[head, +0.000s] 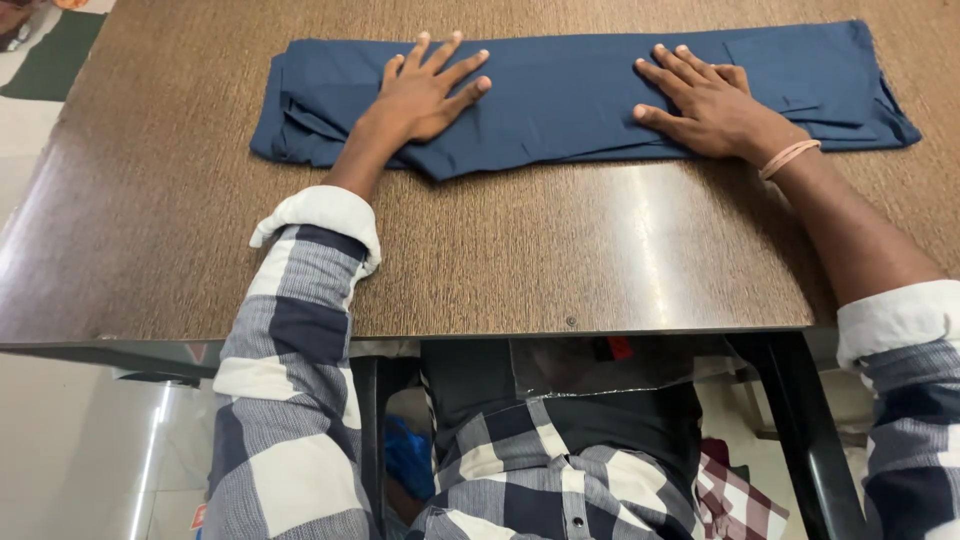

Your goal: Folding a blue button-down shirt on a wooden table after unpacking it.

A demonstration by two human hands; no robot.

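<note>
A folded navy cloth lies along the far edge of the brown table, its layers bunched at both ends so the fold count is hard to make out. The left hand rests flat on it with fingers spread; the right hand, a band at its wrist, presses flat too. The table's far corners are cut off.

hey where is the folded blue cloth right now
In the head view, the folded navy cloth lies across the far part of the brown table, with the left hand and right hand pressed flat on it.
</note>
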